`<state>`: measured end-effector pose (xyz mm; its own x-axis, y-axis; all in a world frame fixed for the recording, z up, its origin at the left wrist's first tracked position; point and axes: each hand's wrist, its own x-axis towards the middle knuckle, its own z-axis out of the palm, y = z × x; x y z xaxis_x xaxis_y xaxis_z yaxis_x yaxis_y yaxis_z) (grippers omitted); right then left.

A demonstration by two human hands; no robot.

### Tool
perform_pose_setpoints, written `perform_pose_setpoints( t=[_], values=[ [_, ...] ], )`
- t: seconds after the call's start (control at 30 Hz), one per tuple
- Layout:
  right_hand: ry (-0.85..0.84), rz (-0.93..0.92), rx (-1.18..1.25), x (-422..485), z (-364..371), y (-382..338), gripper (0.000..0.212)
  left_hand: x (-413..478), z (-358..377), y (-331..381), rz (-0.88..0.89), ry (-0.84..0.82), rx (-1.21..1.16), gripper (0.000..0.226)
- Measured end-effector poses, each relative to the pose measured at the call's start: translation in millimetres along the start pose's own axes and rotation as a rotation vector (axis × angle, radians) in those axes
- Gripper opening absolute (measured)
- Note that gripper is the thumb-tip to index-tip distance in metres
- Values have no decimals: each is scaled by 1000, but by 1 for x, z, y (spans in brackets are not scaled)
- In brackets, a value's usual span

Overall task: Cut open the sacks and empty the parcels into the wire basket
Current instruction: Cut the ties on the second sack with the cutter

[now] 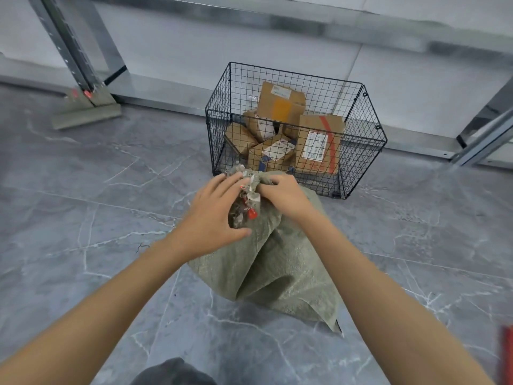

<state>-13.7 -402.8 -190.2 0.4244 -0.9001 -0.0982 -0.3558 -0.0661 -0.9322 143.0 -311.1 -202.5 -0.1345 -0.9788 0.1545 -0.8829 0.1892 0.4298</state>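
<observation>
A grey-green woven sack (274, 262) stands on the floor in front of me, its neck bunched at the top. A red tie (251, 213) hangs at the neck. My right hand (286, 194) grips the bunched neck from the right. My left hand (213, 215) rests on the neck's left side with fingers spread over the fabric. Just beyond stands a black wire basket (361, 112) holding several brown cardboard parcels (319, 145) with labels.
Grey marbled floor tiles (97, 218) spread all round. A metal rack upright with a base plate (86, 107) stands at the back left, another rack leg (485, 134) at the right. A red object (507, 354) shows blurred at the bottom right edge.
</observation>
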Motion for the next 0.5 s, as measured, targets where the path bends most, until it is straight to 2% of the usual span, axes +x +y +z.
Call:
perform_pose_setpoints(
  t=[0.07, 0.13, 0.23, 0.3, 0.37, 0.5],
  values=[
    [-45, 52, 67, 0, -2, 4, 45, 5, 3, -6, -4, -29, 58, 93],
    [-52, 99, 119, -1, -2, 8, 26, 12, 4, -10, -4, -1, 45, 80],
    [-47, 154, 200, -2, -4, 12, 19, 21, 7, -11, -61, 77, -159, 37],
    [-47, 159, 233, -5, -6, 12, 14, 25, 9, -13, -178, 92, -356, 16],
    [-28, 144, 179, -8, -8, 13, 23, 30, 11, -15, -298, 88, -549, 12],
    [-2, 11, -2, -16, -8, 14, 55, 39, 19, -18, -596, 47, -968, 8]
  ],
)
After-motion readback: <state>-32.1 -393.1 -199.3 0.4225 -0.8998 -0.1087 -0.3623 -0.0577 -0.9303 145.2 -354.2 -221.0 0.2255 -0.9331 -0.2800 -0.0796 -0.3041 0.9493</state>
